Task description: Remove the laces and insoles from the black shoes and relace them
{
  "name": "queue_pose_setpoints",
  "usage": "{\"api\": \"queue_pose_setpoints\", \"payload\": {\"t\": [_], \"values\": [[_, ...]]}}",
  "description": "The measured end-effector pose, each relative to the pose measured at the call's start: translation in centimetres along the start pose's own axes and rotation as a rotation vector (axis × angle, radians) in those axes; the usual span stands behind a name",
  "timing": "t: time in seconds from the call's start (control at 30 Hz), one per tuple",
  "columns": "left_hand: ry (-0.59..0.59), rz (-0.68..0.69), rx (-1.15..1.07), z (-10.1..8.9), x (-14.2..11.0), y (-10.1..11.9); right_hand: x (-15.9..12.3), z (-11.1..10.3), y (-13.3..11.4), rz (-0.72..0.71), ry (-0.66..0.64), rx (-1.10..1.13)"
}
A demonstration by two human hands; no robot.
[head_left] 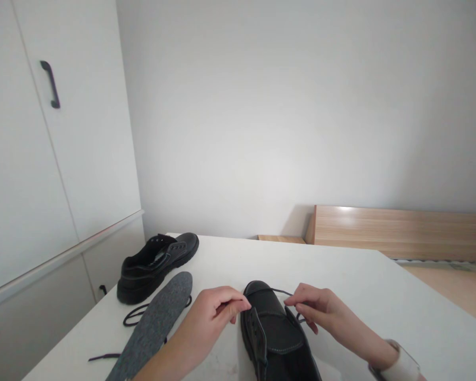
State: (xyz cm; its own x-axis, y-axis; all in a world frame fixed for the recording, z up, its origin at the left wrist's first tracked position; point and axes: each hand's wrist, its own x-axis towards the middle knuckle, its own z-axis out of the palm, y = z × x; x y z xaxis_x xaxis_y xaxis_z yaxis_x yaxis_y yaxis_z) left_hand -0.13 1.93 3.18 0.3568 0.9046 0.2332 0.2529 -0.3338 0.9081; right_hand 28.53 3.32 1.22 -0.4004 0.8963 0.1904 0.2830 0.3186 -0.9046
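A black lace-up shoe (277, 330) points away from me on the table, its tongue and open collar showing. A thin black shoelace (280, 290) arcs across its toe between my two hands. My left hand (222, 312) is closed in a pinch at the left eyelet flap, at the lace's left end; the fingertips partly hide what they grip. On the other side, my right hand (315, 304) pinches the lace by the right flap, with a short length hanging below the fingers. A grey felt insole (158, 323) lies to the left of my left hand.
A second black shoe (154, 267) stands at the table's far left, without visible lacing. Another black lace (133, 317) lies partly under the insole. The white table (222, 259) borders white cabinets (75, 159) and a wall; a wooden headboard (381, 230) is behind right.
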Motion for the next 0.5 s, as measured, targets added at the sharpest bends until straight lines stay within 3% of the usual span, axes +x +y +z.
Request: {"api": "queue_pose_setpoints", "payload": {"t": [0.27,0.5], "values": [[-0.001,0.088,0.082,-0.1,-0.4,0.2,0.0,0.3,-0.1,0.011,-0.036,0.053],[0.028,-0.034,-0.002,0.5,-0.2,-0.2,0.2,0.4,1.2,0.159,-0.027,0.079]]}}
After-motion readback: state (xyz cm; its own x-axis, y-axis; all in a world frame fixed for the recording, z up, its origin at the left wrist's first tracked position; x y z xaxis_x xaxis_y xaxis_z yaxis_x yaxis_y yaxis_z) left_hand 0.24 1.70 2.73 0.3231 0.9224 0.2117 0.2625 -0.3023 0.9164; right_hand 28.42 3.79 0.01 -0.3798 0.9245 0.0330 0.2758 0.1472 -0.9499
